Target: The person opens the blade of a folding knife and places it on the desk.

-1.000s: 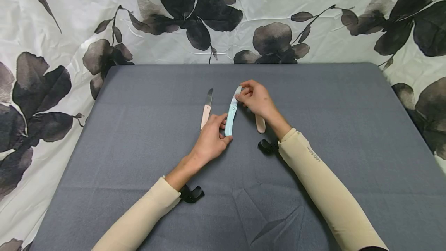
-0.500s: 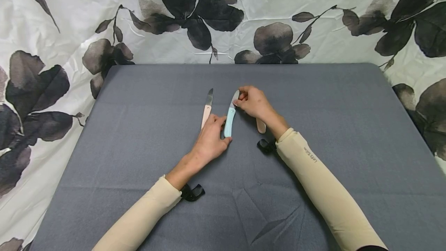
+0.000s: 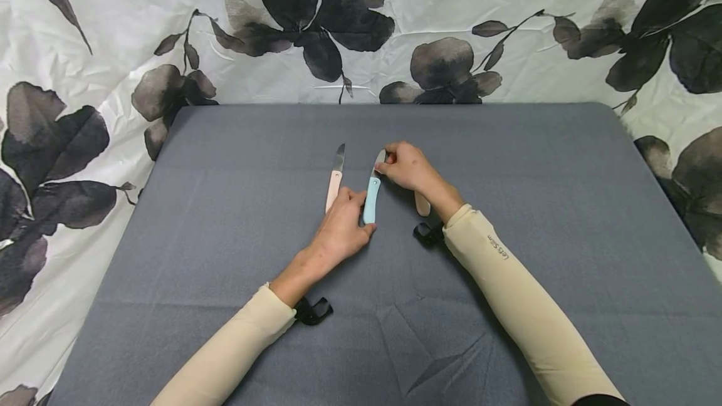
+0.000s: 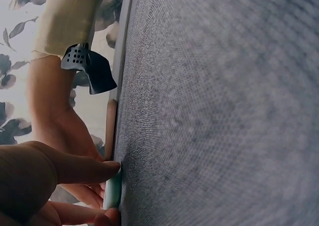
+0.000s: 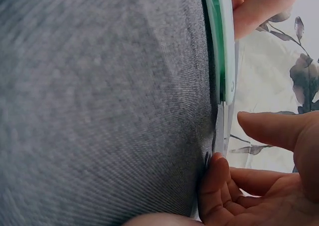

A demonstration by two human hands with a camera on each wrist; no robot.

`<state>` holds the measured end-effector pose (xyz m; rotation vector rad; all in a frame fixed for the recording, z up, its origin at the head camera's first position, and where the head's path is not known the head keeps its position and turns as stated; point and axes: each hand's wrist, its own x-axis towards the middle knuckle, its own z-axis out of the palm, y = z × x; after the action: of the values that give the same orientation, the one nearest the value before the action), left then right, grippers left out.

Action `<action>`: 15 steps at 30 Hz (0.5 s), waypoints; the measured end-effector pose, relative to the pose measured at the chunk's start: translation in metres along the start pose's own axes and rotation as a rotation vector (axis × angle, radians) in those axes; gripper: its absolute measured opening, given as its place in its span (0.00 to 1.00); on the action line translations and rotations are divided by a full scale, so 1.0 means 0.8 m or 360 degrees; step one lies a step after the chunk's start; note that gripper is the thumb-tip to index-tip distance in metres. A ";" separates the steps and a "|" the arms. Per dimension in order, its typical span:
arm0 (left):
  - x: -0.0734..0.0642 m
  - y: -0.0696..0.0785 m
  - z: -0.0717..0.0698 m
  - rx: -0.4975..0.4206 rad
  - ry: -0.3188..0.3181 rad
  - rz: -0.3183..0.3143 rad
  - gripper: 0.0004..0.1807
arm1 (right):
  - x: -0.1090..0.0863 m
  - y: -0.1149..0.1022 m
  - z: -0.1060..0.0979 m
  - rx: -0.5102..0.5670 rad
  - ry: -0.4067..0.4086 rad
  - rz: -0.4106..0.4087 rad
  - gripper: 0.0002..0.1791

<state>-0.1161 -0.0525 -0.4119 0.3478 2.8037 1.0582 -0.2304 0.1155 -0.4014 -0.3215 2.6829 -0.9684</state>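
Observation:
A light-blue folding knife, blade unfolded, lies on the grey cloth with its tip pointing away. My left hand pinches its handle between thumb and fingers near the butt. At the blade, my right hand touches with curled fingertips; in the right wrist view its thumb stands apart from the metal. Left of these lies a pink-handled knife, blade out, its handle's lower end behind my left hand. Under my right wrist shows the pale pink handle of another; the rest is hidden.
The grey cloth covers the table, with creases near the front. Its far edge meets a white curtain printed with dark flowers. Black wrist mounts stick out below both sleeves.
The light-blue knife has shifted slightly towards me, its blade tip coming nearer. My right hand has moved down and left with it; my left hand has barely moved.

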 end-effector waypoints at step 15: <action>-0.001 0.002 0.004 0.0012 0.0056 0.0021 0.40 | -0.011 0.004 -0.005 0.0079 0.0128 -0.0029 0.30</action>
<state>-0.1146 -0.0495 -0.4131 0.3523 2.8406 1.0670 -0.2242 0.1231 -0.3988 -0.3034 2.7271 -1.0736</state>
